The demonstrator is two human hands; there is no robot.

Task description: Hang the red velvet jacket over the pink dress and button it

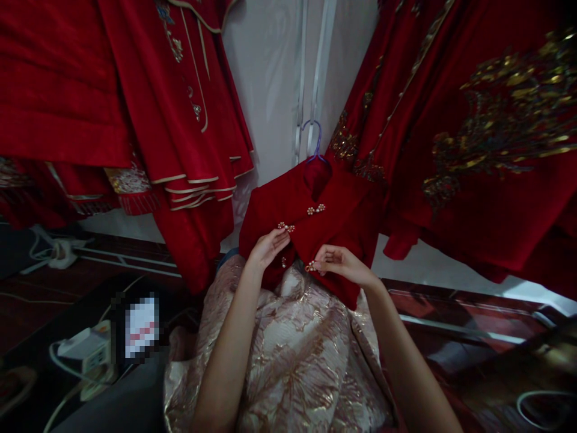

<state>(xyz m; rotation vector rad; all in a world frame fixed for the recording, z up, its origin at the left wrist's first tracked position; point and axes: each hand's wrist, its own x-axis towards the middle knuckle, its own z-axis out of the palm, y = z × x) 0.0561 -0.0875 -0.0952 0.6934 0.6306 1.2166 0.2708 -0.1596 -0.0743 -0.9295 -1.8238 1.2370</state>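
Matte red jacket (311, 234), beaded clasp (311, 266); shiny brocade (306, 355)

Red jacket (307, 233), ctr, partly hidden by hands (269, 246). Garments (148, 90), upper L, cut off @ top. Pale item (141, 322), lower L, pixelated, can't ID.

A jacket (311, 234) hangs on a hanger (317, 148) before the wall (261, 66), garments (166, 108) at its left and right.
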